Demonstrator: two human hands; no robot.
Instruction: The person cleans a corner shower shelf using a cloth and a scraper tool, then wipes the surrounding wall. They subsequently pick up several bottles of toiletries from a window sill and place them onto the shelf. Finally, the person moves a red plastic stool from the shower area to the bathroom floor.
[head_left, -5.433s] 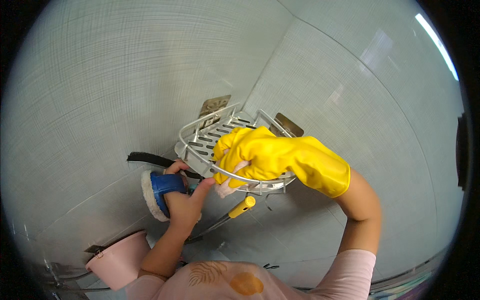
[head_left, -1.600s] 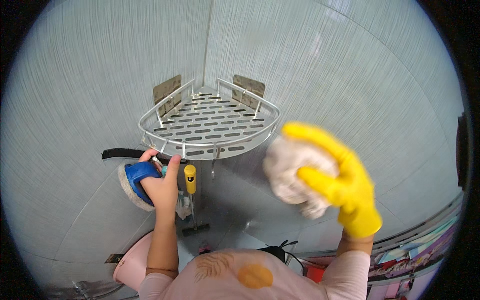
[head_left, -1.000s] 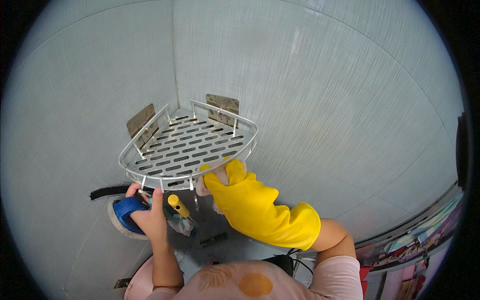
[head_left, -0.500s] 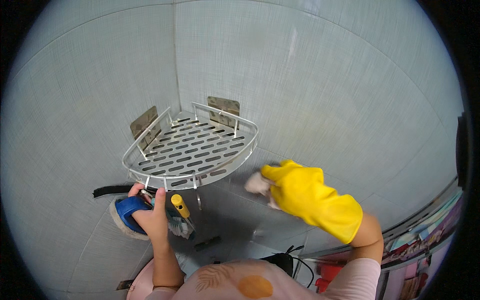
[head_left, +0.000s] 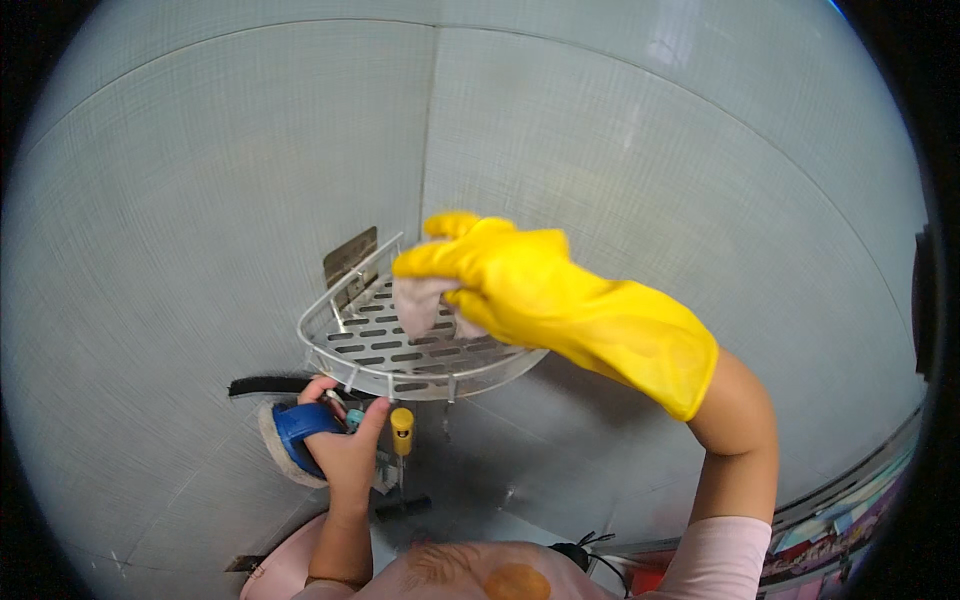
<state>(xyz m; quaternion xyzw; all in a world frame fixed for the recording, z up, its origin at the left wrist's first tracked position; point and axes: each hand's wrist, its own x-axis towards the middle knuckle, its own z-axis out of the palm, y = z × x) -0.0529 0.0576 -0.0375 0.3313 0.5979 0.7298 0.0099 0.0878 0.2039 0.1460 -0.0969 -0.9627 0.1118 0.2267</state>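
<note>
Where the two tiled walls (head_left: 620, 170) meet in a corner, the metal shelf (head_left: 400, 350) is fixed, a slotted corner rack whose curved front rail faces the person. Its flat surface lies level, and it spreads from the corner toward the lower right. The right hand (head_left: 500, 275), in a yellow glove, is directly above the shelf and much nearer to it than the other hand; its arm comes in from the lower right, so the hand reaches across the front rail toward the corner. Its fingers are curled around a pale cloth (head_left: 420, 303), which hangs just over the slots, maybe touching them. The left hand (head_left: 345, 450) is bare and stays below the front rail, closed on a blue scrubber (head_left: 295, 435) with a white pad. A yellow handle (head_left: 402, 425) hangs just beside it.
</note>
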